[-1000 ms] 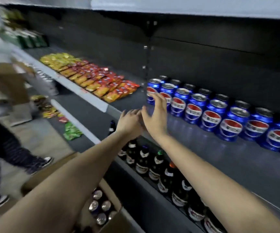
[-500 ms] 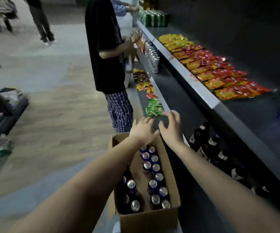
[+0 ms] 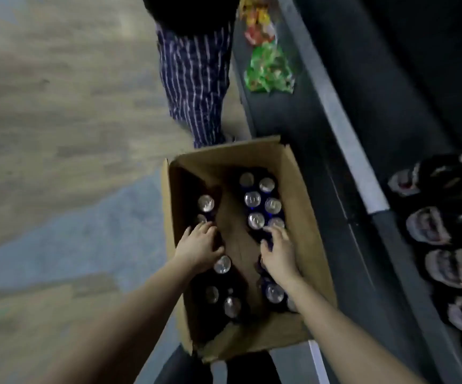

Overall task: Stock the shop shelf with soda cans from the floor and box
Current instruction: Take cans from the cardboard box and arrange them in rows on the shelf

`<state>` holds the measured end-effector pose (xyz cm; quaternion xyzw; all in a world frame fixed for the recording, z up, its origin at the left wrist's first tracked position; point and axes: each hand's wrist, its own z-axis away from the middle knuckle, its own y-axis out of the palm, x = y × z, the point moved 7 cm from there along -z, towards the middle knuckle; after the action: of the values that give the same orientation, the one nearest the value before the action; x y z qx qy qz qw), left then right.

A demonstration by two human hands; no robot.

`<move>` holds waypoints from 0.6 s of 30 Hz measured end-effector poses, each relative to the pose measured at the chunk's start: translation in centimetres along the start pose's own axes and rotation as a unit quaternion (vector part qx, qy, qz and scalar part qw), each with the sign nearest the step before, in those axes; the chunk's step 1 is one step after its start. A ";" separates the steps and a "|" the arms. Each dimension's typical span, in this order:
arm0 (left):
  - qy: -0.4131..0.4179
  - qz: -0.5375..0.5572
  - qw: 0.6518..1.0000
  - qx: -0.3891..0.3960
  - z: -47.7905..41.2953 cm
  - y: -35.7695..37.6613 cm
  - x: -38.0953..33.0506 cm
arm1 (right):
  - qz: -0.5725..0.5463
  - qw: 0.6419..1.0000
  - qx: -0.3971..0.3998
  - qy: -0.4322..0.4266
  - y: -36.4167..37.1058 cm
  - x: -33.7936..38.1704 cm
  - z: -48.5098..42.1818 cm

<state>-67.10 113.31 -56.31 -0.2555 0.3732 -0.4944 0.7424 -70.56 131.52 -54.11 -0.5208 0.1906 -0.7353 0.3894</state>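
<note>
From the head camera, both hands are reaching down into an open cardboard box (image 3: 304, 195) sitting on the floor (image 3: 58, 120) beside the shop shelf (image 3: 343, 139). Soda cans (image 3: 260, 200) are standing upright inside it in two groups, silver tops showing, with bare cardboard between them. The left hand (image 3: 199, 245) is lying palm-down over cans in the left group, fingers spread; the blur is hiding whether it is gripping one. The right hand (image 3: 278, 252) is resting likewise on the right group, grip unclear. Another person's striped trousers (image 3: 194, 79) are showing beyond the box. Dark bottles (image 3: 443, 264) are lining the lower shelf at right, snack packets (image 3: 268, 67) farther along.
</note>
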 end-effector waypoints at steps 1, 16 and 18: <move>0.008 0.003 1.000 0.025 -1.2 3.1 0.4 | 0.007 1.000 0.014 0.020 2.4 -2.4 -0.6; 0.065 0.207 0.974 -0.069 -18.4 13.2 -4.2 | 0.117 0.993 -0.017 0.012 12.8 -11.1 -6.7; 0.059 0.218 0.972 -0.060 -18.8 13.3 -4.7 | 0.148 0.988 0.006 0.049 12.7 -11.6 -7.1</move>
<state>-76.10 122.54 -75.99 -0.1825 0.4920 -0.3119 0.7921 -70.49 131.60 -72.71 -0.4476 0.2800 -0.6953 0.4876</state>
